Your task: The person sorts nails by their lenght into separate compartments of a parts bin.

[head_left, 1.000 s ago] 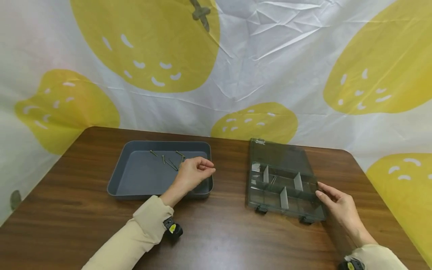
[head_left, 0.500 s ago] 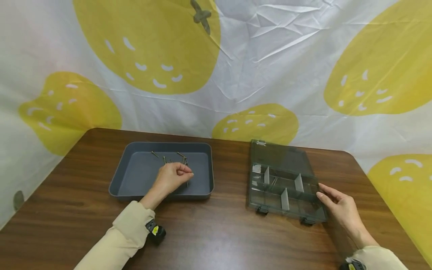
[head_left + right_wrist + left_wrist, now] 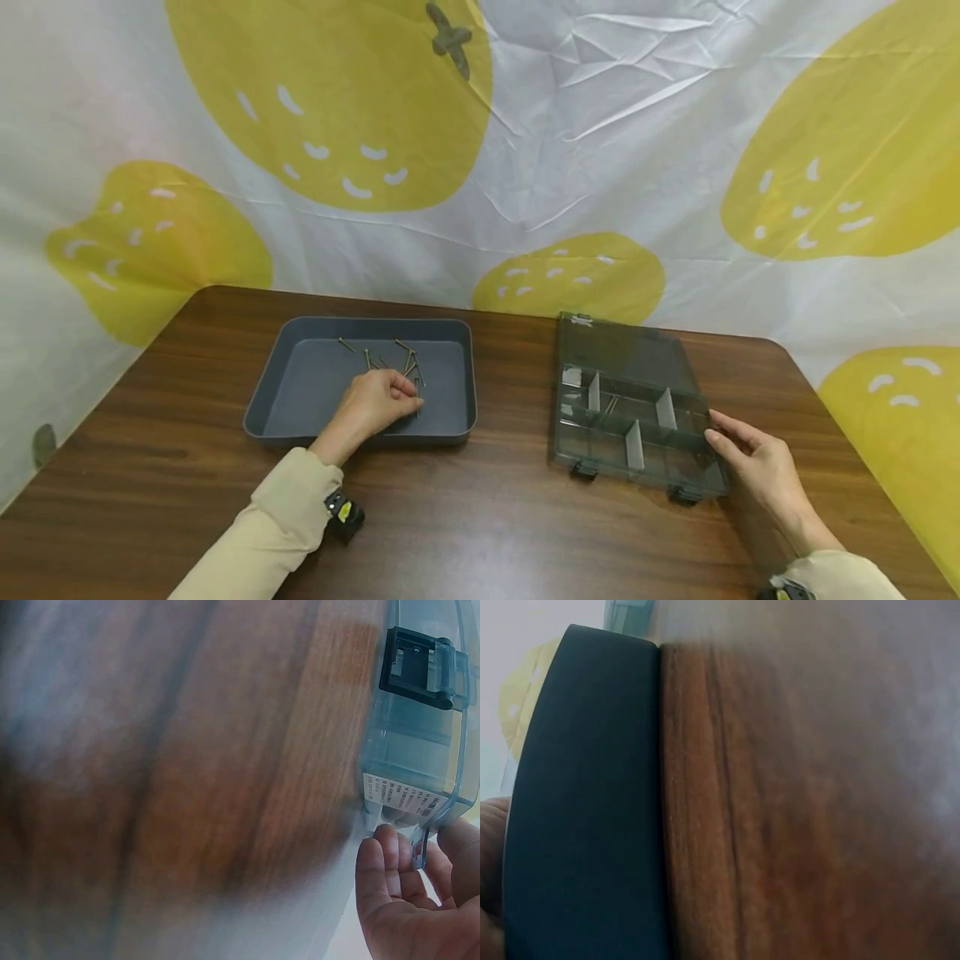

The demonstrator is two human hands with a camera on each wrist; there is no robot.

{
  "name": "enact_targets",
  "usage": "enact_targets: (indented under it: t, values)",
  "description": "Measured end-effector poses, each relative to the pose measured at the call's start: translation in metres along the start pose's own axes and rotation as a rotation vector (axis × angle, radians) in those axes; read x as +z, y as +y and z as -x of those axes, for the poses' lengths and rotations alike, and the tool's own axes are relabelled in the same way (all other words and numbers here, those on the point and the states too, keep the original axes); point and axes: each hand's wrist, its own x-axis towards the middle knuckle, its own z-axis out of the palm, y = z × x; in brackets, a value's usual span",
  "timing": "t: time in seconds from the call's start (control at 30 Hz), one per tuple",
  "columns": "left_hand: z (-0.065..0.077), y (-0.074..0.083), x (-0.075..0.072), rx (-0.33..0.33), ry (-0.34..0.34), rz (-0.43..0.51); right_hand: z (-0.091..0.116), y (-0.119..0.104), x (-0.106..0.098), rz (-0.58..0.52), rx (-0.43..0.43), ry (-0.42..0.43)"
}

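A grey tray (image 3: 288, 377) stands left of centre with several thin brass-coloured screws (image 3: 405, 345) scattered in it. Over the tray's front part, my left hand (image 3: 372, 402) pinches one screw (image 3: 417, 386) between thumb and fingertips; the fingers cover its middle. On the right, a translucent grey divided box (image 3: 570, 433) has a couple of screws (image 3: 611, 405) in a back compartment. My right hand (image 3: 765, 471) grips the box's right side, thumb on top. In the right wrist view, the fingers (image 3: 371, 877) curl under the box corner beside a printed label (image 3: 403, 796).
Both containers stand on a brown wooden table (image 3: 480, 517). Black latches (image 3: 584, 470) sit along the box's front edge. A translucent panel (image 3: 622, 350) extends behind its compartments. A white cloth with yellow fruit prints (image 3: 570, 271) hangs behind. The tray's wall (image 3: 585, 795) fills much of the left wrist view.
My left hand has moved left from the tray's right side and down to a screw in the tray. The right hand stays at the box, which has not moved.
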Motion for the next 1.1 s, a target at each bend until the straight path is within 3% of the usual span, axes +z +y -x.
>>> enact_targets:
  t: [0.77, 1.1]
  values:
    - [-0.0023, -0.0021, 0.0021, 0.011, -0.039, -0.095, -0.0018, 0.0011, 0.0021, -0.012, 0.01, -0.005]
    - [-0.0022, -0.001, 0.0029, 0.043, -0.003, -0.142, -0.0027, 0.0025, 0.0008, -0.017, 0.002, 0.003]
